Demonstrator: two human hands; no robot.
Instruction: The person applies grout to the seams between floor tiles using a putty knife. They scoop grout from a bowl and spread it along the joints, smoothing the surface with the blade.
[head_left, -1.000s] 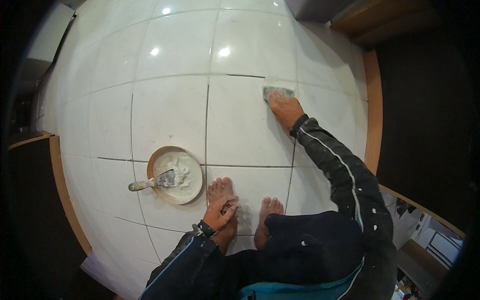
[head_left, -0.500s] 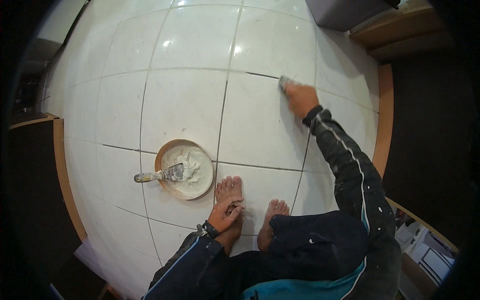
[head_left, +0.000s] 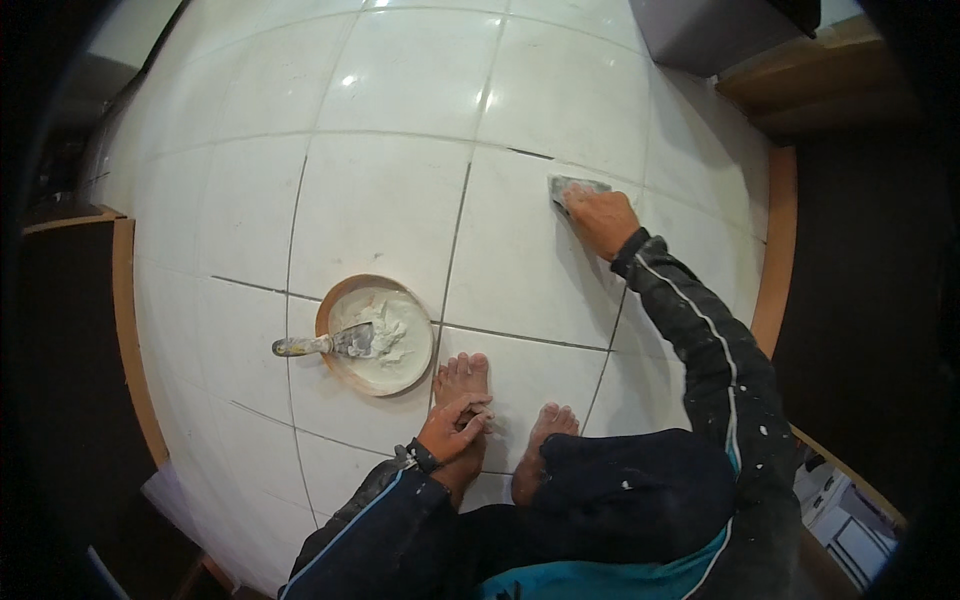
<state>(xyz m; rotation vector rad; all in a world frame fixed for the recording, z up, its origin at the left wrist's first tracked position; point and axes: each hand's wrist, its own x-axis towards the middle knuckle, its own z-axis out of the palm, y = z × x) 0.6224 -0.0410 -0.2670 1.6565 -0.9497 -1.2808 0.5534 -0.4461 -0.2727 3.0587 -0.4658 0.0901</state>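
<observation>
Head view: R hand (head_left: 602, 220) grips 1 flat tool (head_left: 562, 188), L hand (head_left: 447, 430) hold unclear; 1 bowl (head_left: 324, 322) w/ 1 scraper (head_left: 303, 346).

Illumination is moderate and cool across the white tiled floor (head_left: 370, 200), with small glare spots on the upper tiles consistent with light from above. A soft shadow lies on the tile beside and below the right hand (head_left: 605, 220). The dark panel (head_left: 850, 350) at right reads nearly black, detail lost. Grout lines bow toward the rim (fisheye distortion, heavy black vignetting). Centre acceptably sharp; outer margins soft.
</observation>
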